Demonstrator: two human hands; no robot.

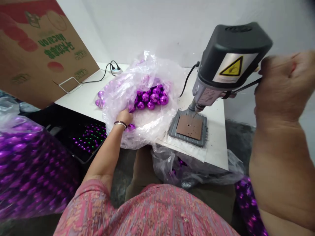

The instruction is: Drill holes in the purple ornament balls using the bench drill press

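My left hand (124, 117), with bracelets at its wrist, reaches into an open clear plastic bag (150, 126) on the white table. Its fingers curl down against shiny purple faceted balls (151, 98) heaped in the bag. Which ball they hold, if any, is hidden. On the right, my raised right hand (283, 85) is closed around the end of the feed lever (247, 88) of a small drill press (228, 62). Under its chuck (199, 107), a brown plate (189, 127) with a small hole lies on the grey base, with dark crumbs around it.
A printed cardboard box (44, 49) stands at the left. Below it, a black tray (85, 159) holds many small purple and green balls. A big bag of purple balls (29, 170) fills the lower left. A power strip (116, 70) sits against the wall.
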